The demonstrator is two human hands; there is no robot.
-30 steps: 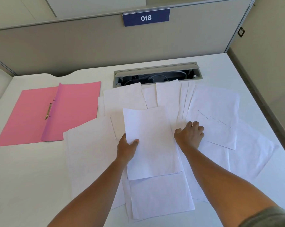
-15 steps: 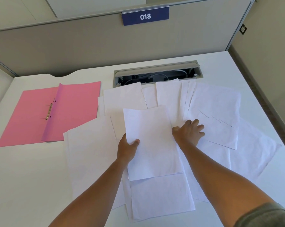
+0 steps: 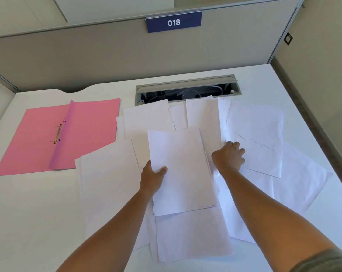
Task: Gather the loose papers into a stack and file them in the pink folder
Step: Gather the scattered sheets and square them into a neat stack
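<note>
Several loose white papers [image 3: 256,130] lie fanned over the middle and right of the white desk [image 3: 28,213]. My left hand [image 3: 151,176] pinches the left edge of a small stack of sheets [image 3: 181,169] lying on top of the pile. Just to the right of that stack, my right hand [image 3: 229,157] rests knuckles-up on the sheets, fingers curled around the edge of a paper. At the left lies the pink folder [image 3: 87,130], open and flat, with a metal fastener [image 3: 58,133] along its spine.
An open cable slot [image 3: 185,91] with wires inside runs along the back of the desk, with some sheets overhanging its front edge. A grey partition with a blue "018" sign [image 3: 173,22] stands behind. The desk's right edge drops to the floor.
My right hand has slid a little left and its fingers have curled in, drawing the sheets under it toward the stack. The left hand keeps its hold on the stack.
</note>
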